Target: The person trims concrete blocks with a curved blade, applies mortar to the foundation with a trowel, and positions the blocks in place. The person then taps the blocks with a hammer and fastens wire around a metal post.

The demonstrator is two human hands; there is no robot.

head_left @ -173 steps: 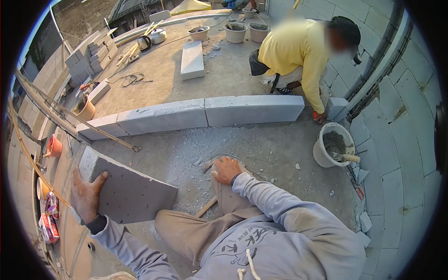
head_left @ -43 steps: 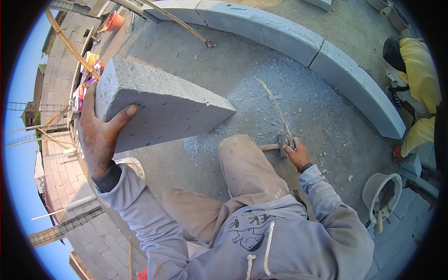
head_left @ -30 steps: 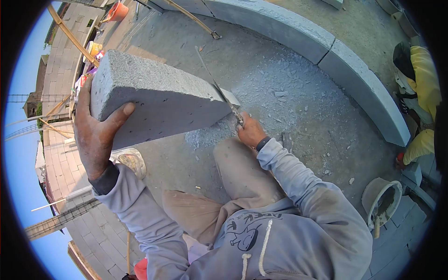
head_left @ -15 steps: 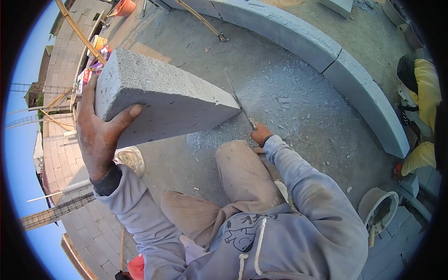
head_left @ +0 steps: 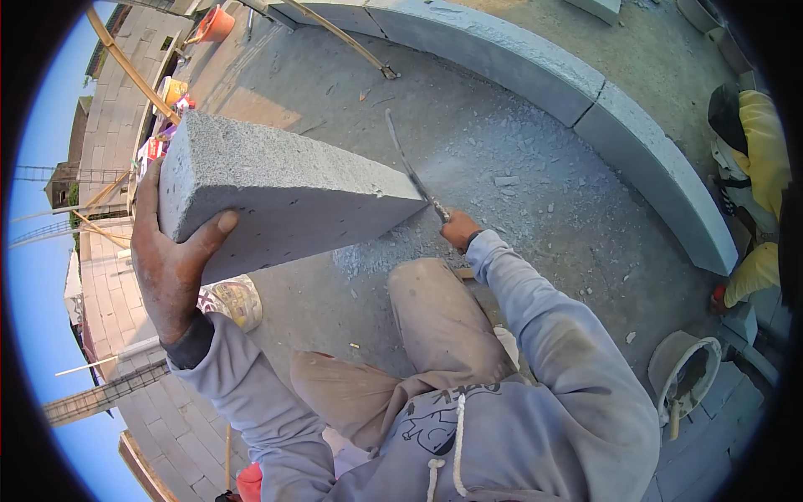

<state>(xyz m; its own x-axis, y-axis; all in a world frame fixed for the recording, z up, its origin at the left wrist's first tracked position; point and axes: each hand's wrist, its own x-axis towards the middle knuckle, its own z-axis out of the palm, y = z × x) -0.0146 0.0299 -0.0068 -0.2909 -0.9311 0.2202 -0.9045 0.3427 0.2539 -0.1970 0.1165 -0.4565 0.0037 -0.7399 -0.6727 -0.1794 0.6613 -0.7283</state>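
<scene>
My left hand (head_left: 177,251) grips the upper left end of a grey concrete block (head_left: 293,180), with the thumb on its near face and the fingers round the far side. The block is tilted, its far right corner low by the floor. My right hand (head_left: 459,230) is closed round the handle of a long thin blade (head_left: 406,164), which lies against the block's right end. Pale chips and dust (head_left: 519,180) cover the floor beyond the blade. A wooden handle (head_left: 463,273) shows partly behind my right knee.
A low row of blocks (head_left: 535,75) curves across the back and right. A co-worker in yellow sleeves (head_left: 763,151) crouches at the far right. Near them stands a mortar bucket (head_left: 686,368). A stained bucket (head_left: 234,301) is behind my left wrist, and a pole (head_left: 335,33) slants down at the top.
Since the earliest frame, the block has been raised and tilted in my left hand, and my right hand has taken hold of the blade. Over the last second the blade has shifted at the block's right end.
</scene>
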